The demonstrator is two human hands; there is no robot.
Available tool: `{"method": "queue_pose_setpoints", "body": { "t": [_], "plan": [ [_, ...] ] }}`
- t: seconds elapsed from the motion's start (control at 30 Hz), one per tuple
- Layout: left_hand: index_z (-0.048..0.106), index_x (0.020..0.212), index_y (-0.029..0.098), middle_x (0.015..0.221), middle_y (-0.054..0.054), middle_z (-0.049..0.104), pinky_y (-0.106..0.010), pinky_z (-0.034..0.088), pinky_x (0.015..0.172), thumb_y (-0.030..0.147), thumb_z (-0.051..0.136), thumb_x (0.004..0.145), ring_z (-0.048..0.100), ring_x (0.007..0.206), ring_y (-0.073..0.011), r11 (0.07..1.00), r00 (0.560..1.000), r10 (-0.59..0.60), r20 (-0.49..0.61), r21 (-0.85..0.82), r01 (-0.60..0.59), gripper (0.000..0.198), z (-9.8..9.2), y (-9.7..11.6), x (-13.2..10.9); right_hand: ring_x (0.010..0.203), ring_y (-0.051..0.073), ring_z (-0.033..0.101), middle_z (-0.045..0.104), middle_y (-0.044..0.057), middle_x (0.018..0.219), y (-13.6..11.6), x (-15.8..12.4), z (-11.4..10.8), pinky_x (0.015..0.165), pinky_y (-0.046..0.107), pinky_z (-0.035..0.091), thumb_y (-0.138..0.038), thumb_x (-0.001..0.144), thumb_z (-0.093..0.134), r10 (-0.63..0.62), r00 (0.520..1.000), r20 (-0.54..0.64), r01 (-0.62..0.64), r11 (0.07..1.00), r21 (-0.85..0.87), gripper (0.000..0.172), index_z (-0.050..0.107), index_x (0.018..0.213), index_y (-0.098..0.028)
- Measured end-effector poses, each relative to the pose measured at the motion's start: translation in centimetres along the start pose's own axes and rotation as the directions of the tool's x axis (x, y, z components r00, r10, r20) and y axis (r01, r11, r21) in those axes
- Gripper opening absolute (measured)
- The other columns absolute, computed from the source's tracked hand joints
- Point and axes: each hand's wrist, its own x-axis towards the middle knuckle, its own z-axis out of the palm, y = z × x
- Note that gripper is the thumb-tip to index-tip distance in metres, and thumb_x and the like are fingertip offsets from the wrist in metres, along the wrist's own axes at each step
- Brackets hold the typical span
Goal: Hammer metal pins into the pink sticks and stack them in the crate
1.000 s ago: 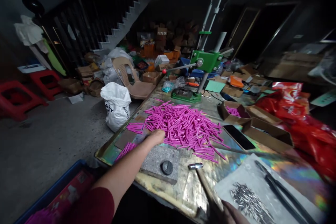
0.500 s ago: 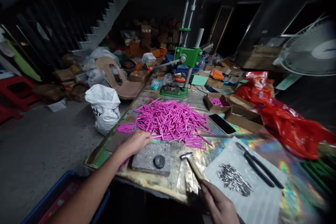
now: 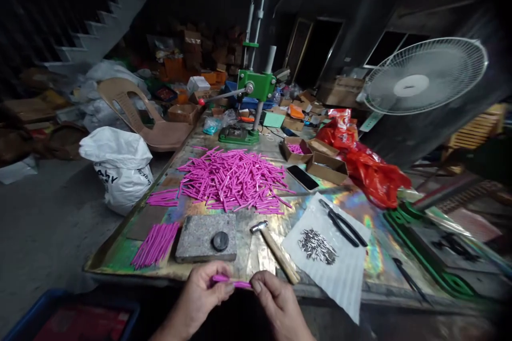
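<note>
My left hand [image 3: 206, 290] is closed on thin pink sticks [image 3: 241, 284] just beyond the table's front edge. The fingertips of my right hand [image 3: 274, 295] pinch the other end; how many sticks are held is unclear. Behind my hands, a grey stone block [image 3: 196, 240] bears a dark round disc [image 3: 220, 241]. A hammer [image 3: 275, 250] with a wooden handle lies to the block's right. Left of the block is a neat row of pink sticks [image 3: 156, 245]. A large loose heap of pink sticks [image 3: 236, 181] spreads beyond the block.
On a white foam sheet [image 3: 344, 277] lie small metal pins [image 3: 318, 246] and black-handled pliers [image 3: 342, 224]. A phone [image 3: 303, 177], small cardboard boxes [image 3: 328, 168] and a red plastic bag [image 3: 372, 170] sit farther back. A green hand press [image 3: 248, 85] stands behind the heap.
My right hand has let go of the hammer, which now lies on the table. My left hand has come back from the heap's edge, and both hands meet at the front. The view has turned right.
</note>
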Motion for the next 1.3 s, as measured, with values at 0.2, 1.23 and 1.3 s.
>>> {"method": "queue_pose_setpoints", "body": {
  "t": [0.2, 1.23, 1.3],
  "plan": [
    [0.062, 0.066, 0.013, 0.053, 0.001, 0.055, -0.020, 0.039, 0.046, 0.031, 0.072, 0.056, 0.047, 0.049, -0.0100, 0.904, 0.988, -0.133, -0.084, -0.420, 0.086, 0.023, 3.3, -1.4, 0.5, 0.036, 0.006, 0.034, 0.043, -0.005, 0.048, 0.1, -0.5, 1.7, 0.037, 0.019, 0.026, -0.054, 0.073, 0.046, 0.204, 0.979, -0.006, -0.181, 0.880, 0.439, 0.038, 0.044, 0.062, -0.018],
    [0.065, 0.067, 0.014, 0.048, 0.002, 0.058, -0.021, 0.041, 0.050, 0.043, 0.067, 0.058, 0.050, 0.047, -0.0112, 0.978, 0.965, -0.174, -0.194, -0.145, 0.147, 0.030, 3.5, -2.8, 1.1, 0.073, 0.016, 0.058, 0.063, 0.005, 0.076, 9.0, 2.1, -11.6, 0.063, 0.023, 0.038, -0.021, 0.082, 0.037, 0.158, 0.911, -0.382, -0.398, 0.584, -0.707, 0.023, 0.059, 0.077, -0.016],
    [0.065, 0.066, 0.014, 0.047, 0.002, 0.057, -0.021, 0.040, 0.049, 0.043, 0.067, 0.058, 0.049, 0.046, -0.0106, 0.977, 0.966, -0.182, -0.185, -0.149, 0.155, 0.029, 3.5, -2.7, 1.1, 0.074, 0.016, 0.057, 0.062, 0.005, 0.079, 9.1, 1.9, -12.0, 0.064, 0.022, 0.039, -0.021, 0.082, 0.036, 0.156, 0.912, -0.380, -0.395, 0.587, -0.707, 0.023, 0.059, 0.079, -0.016]
  ]
}}
